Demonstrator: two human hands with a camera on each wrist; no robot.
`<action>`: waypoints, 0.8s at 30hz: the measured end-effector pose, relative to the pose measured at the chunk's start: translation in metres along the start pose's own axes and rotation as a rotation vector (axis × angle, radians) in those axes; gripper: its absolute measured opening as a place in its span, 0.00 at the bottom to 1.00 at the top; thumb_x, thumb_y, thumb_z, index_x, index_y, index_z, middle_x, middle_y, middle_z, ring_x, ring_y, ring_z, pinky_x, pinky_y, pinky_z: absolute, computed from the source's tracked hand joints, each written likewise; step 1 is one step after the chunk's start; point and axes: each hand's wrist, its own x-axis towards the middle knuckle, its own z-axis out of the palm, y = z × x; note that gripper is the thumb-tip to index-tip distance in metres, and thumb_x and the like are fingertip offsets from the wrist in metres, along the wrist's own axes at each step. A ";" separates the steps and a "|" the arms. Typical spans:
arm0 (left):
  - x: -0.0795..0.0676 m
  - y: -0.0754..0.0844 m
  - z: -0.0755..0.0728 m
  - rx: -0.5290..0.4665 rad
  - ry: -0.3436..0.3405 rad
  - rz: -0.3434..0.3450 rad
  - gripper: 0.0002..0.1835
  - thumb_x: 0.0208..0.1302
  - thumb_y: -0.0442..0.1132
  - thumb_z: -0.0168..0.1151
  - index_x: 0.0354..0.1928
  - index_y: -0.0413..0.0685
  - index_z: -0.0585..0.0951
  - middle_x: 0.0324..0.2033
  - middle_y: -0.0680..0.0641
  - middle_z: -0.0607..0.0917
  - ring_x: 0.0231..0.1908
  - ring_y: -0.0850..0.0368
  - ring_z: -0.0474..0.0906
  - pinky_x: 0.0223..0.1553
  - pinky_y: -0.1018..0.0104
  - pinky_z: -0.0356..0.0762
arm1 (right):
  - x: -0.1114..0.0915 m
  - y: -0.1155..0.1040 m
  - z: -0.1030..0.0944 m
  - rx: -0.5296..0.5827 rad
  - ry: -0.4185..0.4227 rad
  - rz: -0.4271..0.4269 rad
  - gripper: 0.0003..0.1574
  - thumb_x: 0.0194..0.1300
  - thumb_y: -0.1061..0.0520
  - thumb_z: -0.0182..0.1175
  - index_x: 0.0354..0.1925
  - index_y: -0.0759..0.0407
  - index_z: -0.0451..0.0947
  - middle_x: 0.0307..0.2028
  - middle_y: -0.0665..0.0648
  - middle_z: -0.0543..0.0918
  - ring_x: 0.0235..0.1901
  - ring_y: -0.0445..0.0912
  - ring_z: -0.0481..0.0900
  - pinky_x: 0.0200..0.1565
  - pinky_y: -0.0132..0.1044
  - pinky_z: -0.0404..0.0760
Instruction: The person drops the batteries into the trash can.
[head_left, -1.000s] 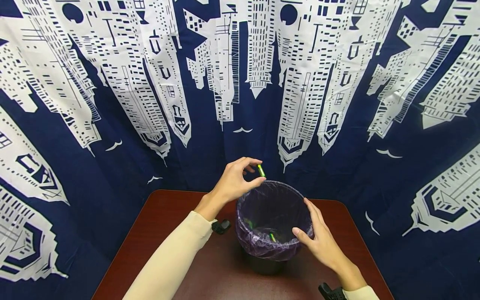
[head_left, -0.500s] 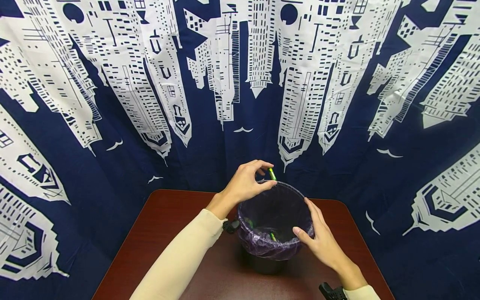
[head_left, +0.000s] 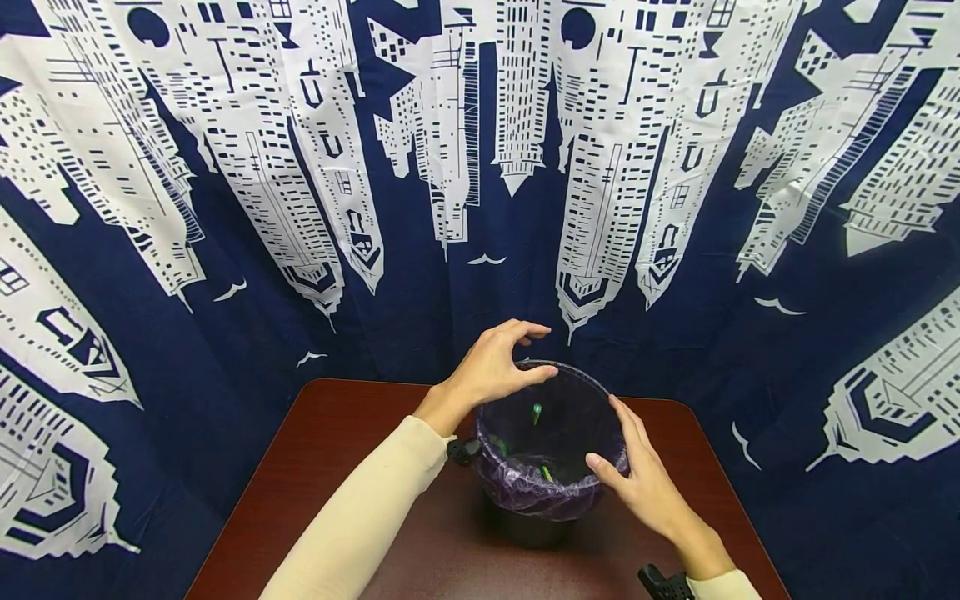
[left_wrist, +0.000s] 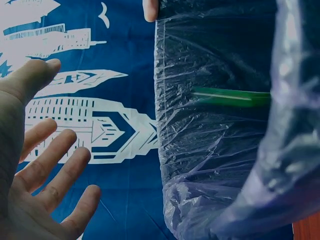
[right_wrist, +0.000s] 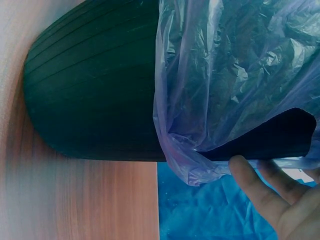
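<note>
Above the far left rim of a dark bin (head_left: 525,529) with a purple plastic liner (head_left: 517,492), my left hand (head_left: 487,367) has thumb and fingers spread apart, holding nothing. Inside the bin, below that hand, a green battery (head_left: 536,414) is in mid-air; the left wrist view shows this battery (left_wrist: 232,97) as a blurred green streak. Another green and yellow battery (head_left: 547,473) lies lower in the bin. My right hand (head_left: 648,479) rests against the bin's right side, its fingers extended. In the right wrist view, the right hand (right_wrist: 275,195) touches the lined rim.
The bin stands on a reddish-brown table (head_left: 360,442). Behind it hangs a dark blue curtain (head_left: 412,308) printed with white buildings. A faint greenish patch (head_left: 497,446) shows at the bin's inner left, too unclear to identify.
My left hand moved right over the bin with the battery, then its fingers parted. The battery has left the hand and dropped into the bin's opening. My right hand stayed put.
</note>
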 end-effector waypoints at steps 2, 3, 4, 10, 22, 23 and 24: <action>-0.001 -0.001 -0.001 0.007 -0.001 -0.006 0.35 0.72 0.53 0.84 0.78 0.57 0.85 0.70 0.48 0.90 0.67 0.50 0.89 0.69 0.49 0.90 | 0.000 0.000 0.000 0.000 -0.002 0.006 0.66 0.76 0.45 0.73 0.96 0.55 0.48 0.92 0.69 0.55 0.88 0.78 0.60 0.75 0.93 0.62; -0.001 -0.001 -0.001 0.009 0.001 -0.009 0.35 0.72 0.53 0.84 0.78 0.57 0.85 0.70 0.48 0.90 0.67 0.50 0.89 0.69 0.49 0.90 | 0.000 0.000 -0.001 0.000 -0.001 0.008 0.66 0.76 0.45 0.72 0.96 0.55 0.48 0.92 0.69 0.55 0.87 0.78 0.60 0.75 0.93 0.62; -0.002 -0.001 -0.002 0.013 0.003 -0.013 0.35 0.72 0.53 0.84 0.78 0.57 0.85 0.70 0.49 0.90 0.67 0.50 0.89 0.68 0.49 0.90 | 0.000 0.000 -0.001 0.000 -0.001 0.010 0.66 0.76 0.45 0.72 0.96 0.56 0.48 0.92 0.69 0.55 0.87 0.79 0.60 0.75 0.93 0.62; -0.004 -0.005 -0.004 0.022 0.017 -0.016 0.35 0.71 0.54 0.84 0.77 0.58 0.85 0.69 0.49 0.90 0.67 0.50 0.88 0.68 0.49 0.90 | 0.000 -0.001 -0.001 -0.001 0.004 0.010 0.66 0.76 0.45 0.73 0.96 0.55 0.48 0.92 0.70 0.55 0.88 0.79 0.60 0.75 0.93 0.62; -0.018 -0.019 -0.009 0.031 0.020 -0.039 0.35 0.72 0.56 0.82 0.78 0.59 0.85 0.69 0.50 0.90 0.67 0.48 0.87 0.67 0.47 0.90 | 0.000 0.000 0.001 0.000 0.001 0.025 0.67 0.76 0.44 0.72 0.96 0.54 0.47 0.93 0.69 0.54 0.88 0.78 0.60 0.75 0.93 0.62; -0.019 -0.021 -0.010 0.031 0.021 -0.043 0.35 0.73 0.56 0.82 0.78 0.59 0.85 0.69 0.50 0.90 0.67 0.48 0.87 0.67 0.47 0.90 | 0.000 0.000 0.001 0.001 0.001 0.025 0.67 0.76 0.44 0.73 0.96 0.53 0.47 0.93 0.69 0.54 0.88 0.78 0.60 0.75 0.93 0.62; -0.020 -0.023 -0.010 0.034 0.023 -0.045 0.35 0.73 0.56 0.82 0.78 0.59 0.85 0.70 0.50 0.89 0.67 0.48 0.87 0.67 0.47 0.90 | 0.000 0.000 0.001 0.002 0.001 0.025 0.67 0.76 0.44 0.73 0.96 0.53 0.47 0.93 0.69 0.54 0.88 0.78 0.59 0.75 0.93 0.62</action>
